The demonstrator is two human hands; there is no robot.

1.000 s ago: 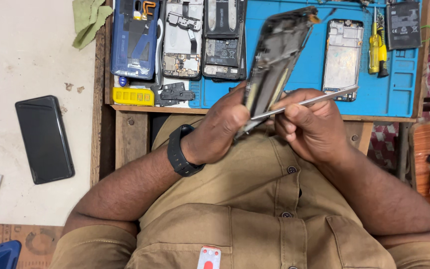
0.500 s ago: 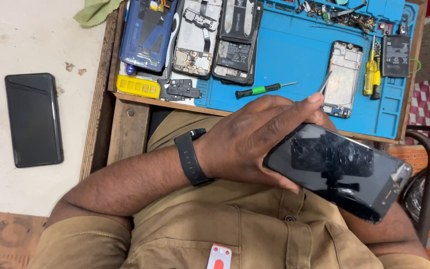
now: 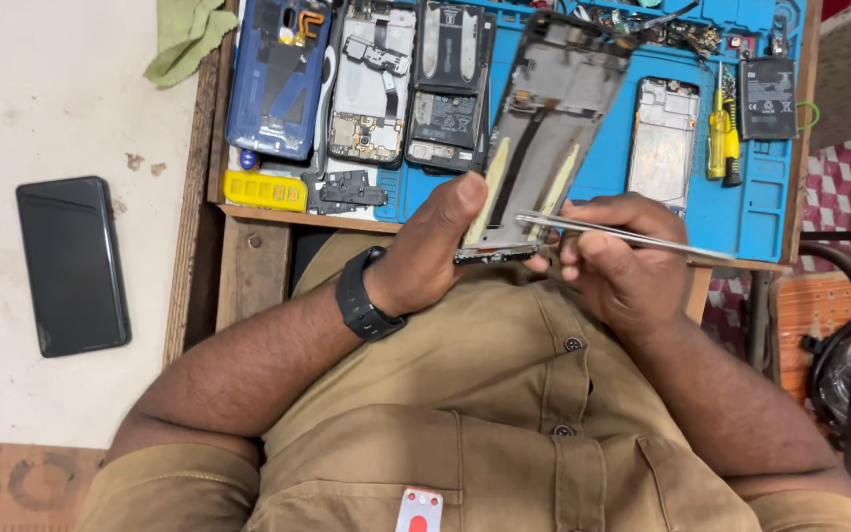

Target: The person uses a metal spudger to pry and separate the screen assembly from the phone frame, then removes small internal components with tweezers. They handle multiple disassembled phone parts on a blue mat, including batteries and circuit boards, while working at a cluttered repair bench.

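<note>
**Phone frame held up, tweezers at its lower edge**

Head view: I see my left hand (image 3: pixel 435 251) clenched around the lower end of an opened phone frame (image 3: pixel 549 128), thumb pressed flat along its left inner edge. The frame stands tilted, its top leaning away over the blue work mat (image 3: pixel 760 212), inner side facing me, with pale yellowish strips running down the middle. My right hand (image 3: pixel 613 261) is closed on a pair of metal tweezers (image 3: pixel 622 234), pinched between the fingers; the tips point left and sit at the frame's lower part, just beside my left thumb. Whether the tips actually touch the frame I cannot tell. A black watch (image 3: pixel 364 296) is on the left wrist.

On the mat behind the frame lie several opened phones: a blue back shell (image 3: pixel 278 79), a bare board with a white frame (image 3: pixel 374 84) and a dark one with its battery showing (image 3: pixel 450 84), side by side. To the right lies a silver mid-frame (image 3: pixel 662 138), then a yellow screwdriver (image 3: pixel 719 133) and a loose black battery (image 3: pixel 768 97). A small yellow box (image 3: pixel 265 190) sits at the mat's near left corner. Well apart, on the pale surface to the left, a black phone (image 3: pixel 73 264) lies face up, and a green cloth (image 3: pixel 189 34) is bunched at the top.
</note>
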